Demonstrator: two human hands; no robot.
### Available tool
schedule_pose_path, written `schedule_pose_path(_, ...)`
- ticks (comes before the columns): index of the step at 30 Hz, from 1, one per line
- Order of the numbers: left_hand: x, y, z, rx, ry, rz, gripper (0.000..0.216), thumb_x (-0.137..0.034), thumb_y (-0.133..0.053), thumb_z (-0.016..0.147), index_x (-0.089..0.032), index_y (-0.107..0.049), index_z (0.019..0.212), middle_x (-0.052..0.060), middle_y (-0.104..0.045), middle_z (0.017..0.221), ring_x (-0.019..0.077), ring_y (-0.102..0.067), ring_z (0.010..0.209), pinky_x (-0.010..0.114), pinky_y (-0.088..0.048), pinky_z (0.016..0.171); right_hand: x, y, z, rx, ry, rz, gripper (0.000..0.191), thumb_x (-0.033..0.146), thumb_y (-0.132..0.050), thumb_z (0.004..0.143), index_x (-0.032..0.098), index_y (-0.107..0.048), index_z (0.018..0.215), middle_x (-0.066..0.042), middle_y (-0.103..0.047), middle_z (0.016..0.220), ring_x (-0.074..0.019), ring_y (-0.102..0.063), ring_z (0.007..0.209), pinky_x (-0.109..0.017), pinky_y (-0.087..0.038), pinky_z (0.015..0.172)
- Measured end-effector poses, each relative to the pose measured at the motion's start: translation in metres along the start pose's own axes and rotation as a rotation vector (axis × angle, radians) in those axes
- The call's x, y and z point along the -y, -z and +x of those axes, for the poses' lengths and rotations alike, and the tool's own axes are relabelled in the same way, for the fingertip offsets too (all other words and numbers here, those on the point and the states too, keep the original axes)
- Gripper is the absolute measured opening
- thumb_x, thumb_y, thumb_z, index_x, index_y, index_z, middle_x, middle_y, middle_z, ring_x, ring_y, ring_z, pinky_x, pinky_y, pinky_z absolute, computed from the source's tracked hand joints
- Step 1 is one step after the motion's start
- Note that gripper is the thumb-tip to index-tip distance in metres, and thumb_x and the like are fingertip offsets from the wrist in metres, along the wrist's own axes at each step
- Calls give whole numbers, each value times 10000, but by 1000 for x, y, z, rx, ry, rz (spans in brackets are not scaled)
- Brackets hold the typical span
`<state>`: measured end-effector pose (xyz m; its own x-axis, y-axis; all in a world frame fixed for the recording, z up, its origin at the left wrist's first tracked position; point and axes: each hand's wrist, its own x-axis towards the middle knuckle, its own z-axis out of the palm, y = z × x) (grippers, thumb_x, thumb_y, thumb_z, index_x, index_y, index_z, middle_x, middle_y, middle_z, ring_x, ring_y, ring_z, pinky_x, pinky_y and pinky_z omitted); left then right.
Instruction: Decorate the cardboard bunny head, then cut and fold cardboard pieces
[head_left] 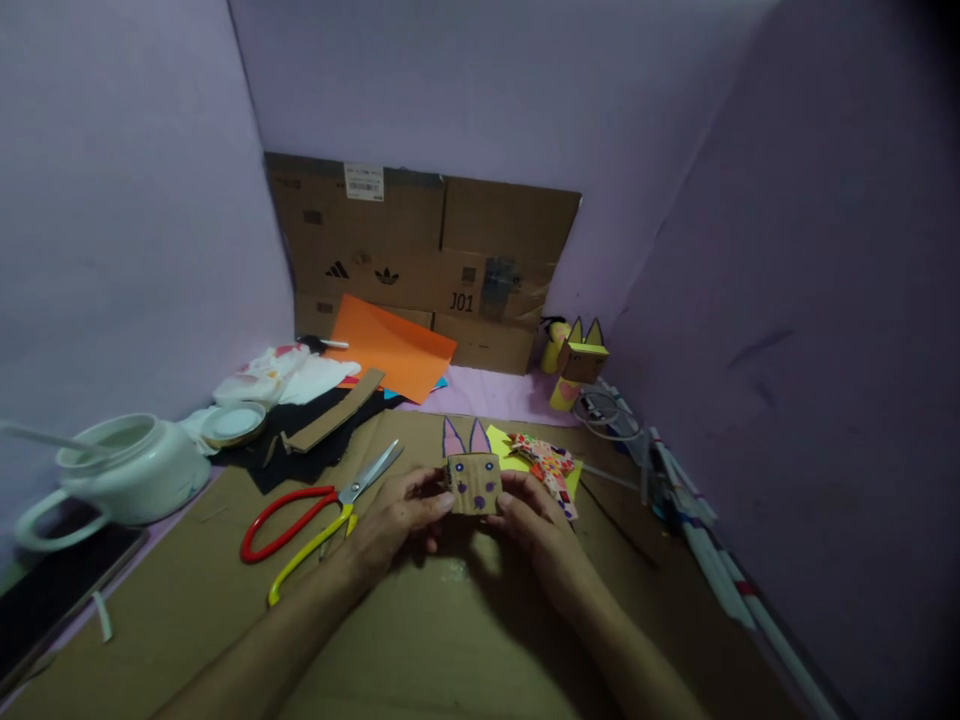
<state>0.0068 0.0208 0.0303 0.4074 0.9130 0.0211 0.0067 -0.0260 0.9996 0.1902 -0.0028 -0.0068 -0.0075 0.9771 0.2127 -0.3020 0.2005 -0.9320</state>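
Between my two hands is a small cardboard animal head (475,482) with upright pink ears and a drawn purple face turned toward me. My left hand (405,515) pinches its left edge, thumb on the front. On the right edge, my right hand (536,515) grips it the same way, with the fingers behind mostly hidden. Scissors (352,492) with one red and one yellow handle lie spread beside my left hand. Just beyond my right hand are a colourful patterned cutout (546,462) and some yellow paper (507,450).
A white pot (142,475) with a handle stands at left, near a dark flat device (67,580). Orange paper (394,345), black paper (281,440) and a cardboard strip (337,410) lie farther back. A cardboard-headed figure (581,362) stands back right. Rolled tubes (720,560) line the right wall.
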Motion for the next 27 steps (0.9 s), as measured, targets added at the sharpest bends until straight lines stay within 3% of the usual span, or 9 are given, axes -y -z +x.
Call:
schedule_pose_path(6, 0, 0, 0, 35, 12, -10, 541, -298, -720, 581, -107, -640, 1082, 109, -683, 918, 192, -617, 756, 251, -476, 594, 5, -6, -3, -14, 44, -61, 328, 322, -706, 637, 188, -573, 905, -61, -664, 977, -230, -612, 961, -355, -473, 850)
schedule_pose_path(12, -3, -2, -2, -31, 14, -26, 460, -202, -670, 525, -104, -681, 974, 77, -709, 834, 211, -628, 734, 280, -484, 608, 0, -10, 0, -52, 99, -81, 305, 279, -680, 596, 202, -569, 870, -55, -685, 924, -230, -633, 896, -388, -491, 831)
schedule_pose_path(19, 1, -1, 1, -35, 8, -39, 532, -252, -708, 554, -110, -636, 1062, 106, -698, 918, 210, -638, 776, 266, -494, 589, -2, -4, -1, 14, 135, -84, 316, 332, -666, 692, 194, -570, 959, -75, -668, 1019, -237, -617, 987, -389, -478, 876)
schedule_pose_path(22, 2, 1, 3, -27, -44, -31, 543, -290, -733, 579, -104, -622, 1077, 113, -691, 926, 199, -631, 761, 243, -465, 561, -2, -2, -1, 68, 151, -70, 390, 335, -704, 660, 203, -555, 994, -82, -650, 1081, -244, -603, 1031, -385, -475, 884)
schedule_pose_path(27, 1, 1, 0, 43, -135, -52, 572, -298, -772, 600, -115, -598, 1113, 123, -673, 1049, 254, -601, 993, 330, -469, 842, -3, -3, 0, 56, 150, -59, 360, 291, -685, 675, 219, -528, 990, -71, -656, 1080, -226, -613, 1015, -385, -460, 901)
